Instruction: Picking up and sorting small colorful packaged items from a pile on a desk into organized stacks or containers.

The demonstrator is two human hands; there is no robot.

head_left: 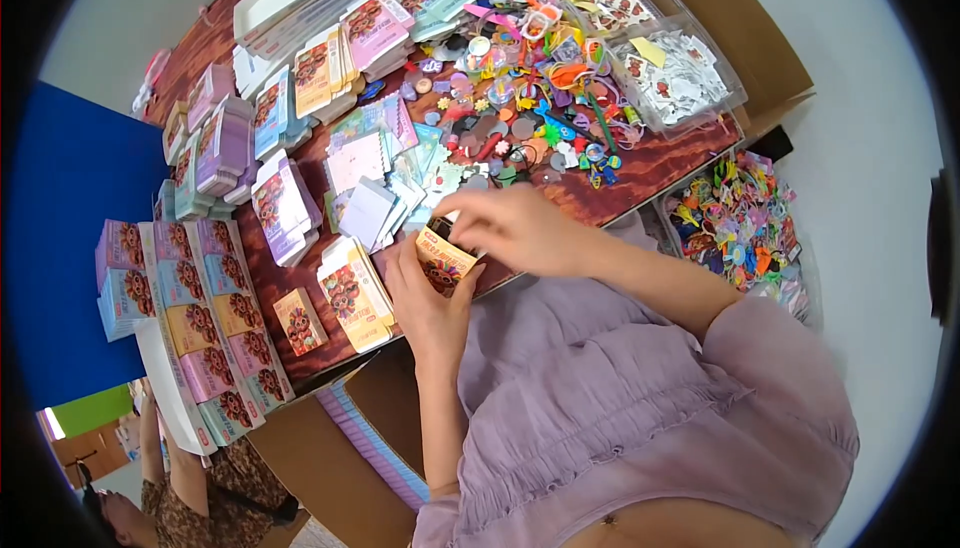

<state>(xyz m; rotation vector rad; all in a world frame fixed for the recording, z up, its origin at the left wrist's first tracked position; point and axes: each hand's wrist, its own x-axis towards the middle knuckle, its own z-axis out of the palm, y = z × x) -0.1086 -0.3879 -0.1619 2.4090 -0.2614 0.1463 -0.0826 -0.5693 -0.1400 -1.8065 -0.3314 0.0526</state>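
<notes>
My left hand (425, 300) grips a small orange-yellow cardboard box (443, 262) with a cartoon figure printed on it, held just above the near edge of the wooden table (655, 170). My right hand (510, 228) reaches across over the open top of that box, fingers curled at its rim. Whether something small sits between those fingers is hidden. Beyond the hands lies a heap of small colourful trinkets (530, 68). A stack of flat yellow boxes (352, 293) rests just left of my left hand.
Stacks of flat purple, pink, blue and yellow boxes (225, 143) cover the table's left side. Clear plastic bins of stickers (675, 73) stand at the back right. A bin of colourful trinkets (735, 218) sits right. A cardboard carton (345, 428) is below the table edge. Another person (170, 498) is at lower left.
</notes>
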